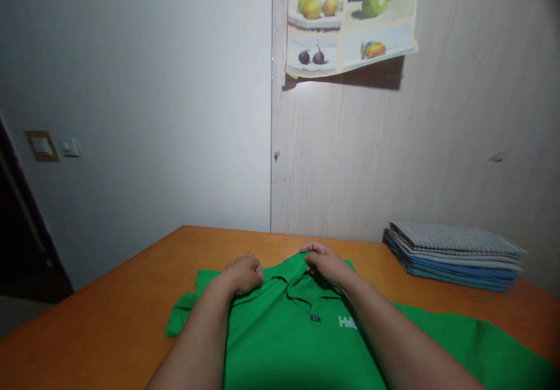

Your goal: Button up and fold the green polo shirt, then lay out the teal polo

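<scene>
Green shirt: where is it lying?

It is lying spread on the orange-brown bench, its collar pointing toward the far edge; a small dark label is sitting below the collar opening, and white lettering is showing beside it, partly hidden by the right forearm.

And the right hand; what is it doing?

It is clamping the collar's upper edge between thumb and fingers; the cloth there is rising slightly toward the grip.

What about the left hand?

It is resting at the shoulder with its fingers curling in; its fingertips are hiding behind the knuckles, so I cannot tell whether they are pinching the cloth.

Is anything else lying nearby?

A stack of folded cloths is sitting toward the bench's far right, well apart from both hands; a striped piece is topping it, and blue ones are lying beneath; above, a sheet of fruit pictures is hanging on the pale panel.
</scene>
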Demonstrator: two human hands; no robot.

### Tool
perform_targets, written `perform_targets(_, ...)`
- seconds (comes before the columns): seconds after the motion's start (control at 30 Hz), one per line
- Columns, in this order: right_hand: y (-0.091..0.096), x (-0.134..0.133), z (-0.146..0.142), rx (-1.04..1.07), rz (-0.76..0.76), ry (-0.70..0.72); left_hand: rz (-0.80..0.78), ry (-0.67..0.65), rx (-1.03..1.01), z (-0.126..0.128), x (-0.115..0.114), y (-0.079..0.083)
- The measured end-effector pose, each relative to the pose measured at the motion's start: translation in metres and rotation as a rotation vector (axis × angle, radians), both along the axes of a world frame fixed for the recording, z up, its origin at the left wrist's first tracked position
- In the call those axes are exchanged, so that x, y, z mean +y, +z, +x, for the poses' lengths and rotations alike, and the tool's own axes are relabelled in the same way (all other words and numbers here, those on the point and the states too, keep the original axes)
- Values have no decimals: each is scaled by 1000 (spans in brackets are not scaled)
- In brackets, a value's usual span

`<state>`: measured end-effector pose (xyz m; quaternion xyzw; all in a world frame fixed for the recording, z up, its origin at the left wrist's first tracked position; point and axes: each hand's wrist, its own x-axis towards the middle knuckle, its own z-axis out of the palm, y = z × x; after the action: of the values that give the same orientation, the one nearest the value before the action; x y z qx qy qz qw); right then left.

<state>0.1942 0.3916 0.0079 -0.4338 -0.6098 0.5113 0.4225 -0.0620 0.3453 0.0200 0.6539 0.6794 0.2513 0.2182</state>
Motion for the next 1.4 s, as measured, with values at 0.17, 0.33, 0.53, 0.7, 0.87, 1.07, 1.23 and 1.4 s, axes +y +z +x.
perform_targets(0.17,4,-1,-3,18,-16,-2,61,63,-88,-4,5,3)
perform_targets(0.33,11,-7,-8,71,-20,-6,176,309,-51,-12,12,4)
perform_targets(0.53,18,-1,-3,49,-46,-136,121,517,262,-11,-1,8)
perform_targets(0.7,34,13,29,-132,32,-319,69,501,365,-5,-7,9)
perform_targets(0.87,43,28,76,-446,123,-429,230,522,442,6,-7,14)
perform_targets(1.07,38,24,96,-663,49,-325,303,236,283,35,-6,28)
perform_targets(1.23,39,12,85,-768,-2,-159,146,27,350,56,-6,26)
perform_targets(1.4,38,19,80,-683,29,-259,165,147,422,56,-6,22)
